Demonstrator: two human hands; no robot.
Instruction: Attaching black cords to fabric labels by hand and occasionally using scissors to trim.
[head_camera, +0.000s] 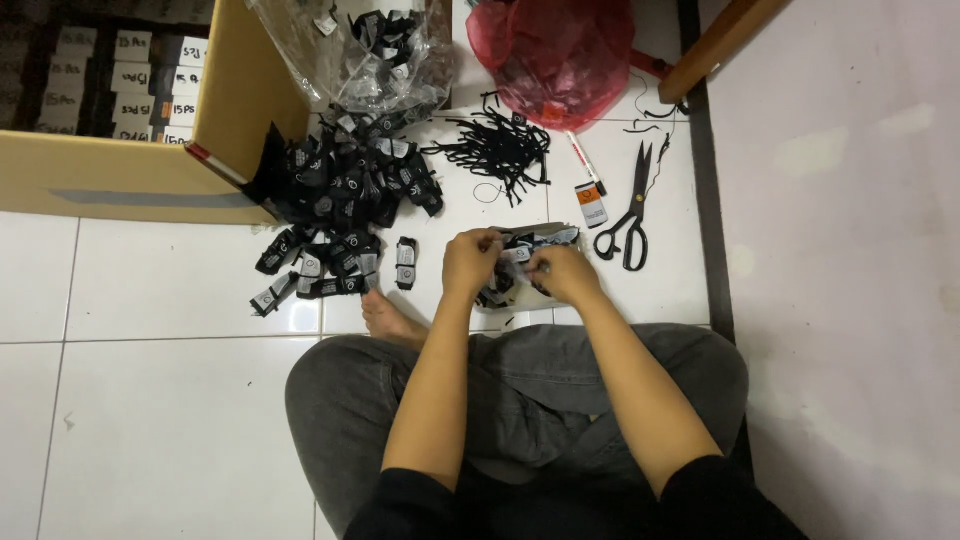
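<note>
Small black label tag (515, 254), pinched between fingers of left hand (470, 262) and right hand (562, 272), long axis across both hands, above open packet (545, 240) on floor

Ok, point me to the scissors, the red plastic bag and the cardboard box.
scissors (634, 215): head view, on the pivot where the blades cross.
red plastic bag (560, 55): head view, middle of the bag.
cardboard box (245, 90): head view, its inner side wall.

Single head-worn view, looking steeply down at white tiled floor (180, 420) from close range; wearer's crossed legs at bottom edge, cardboard box (130, 175) top-left.
</note>
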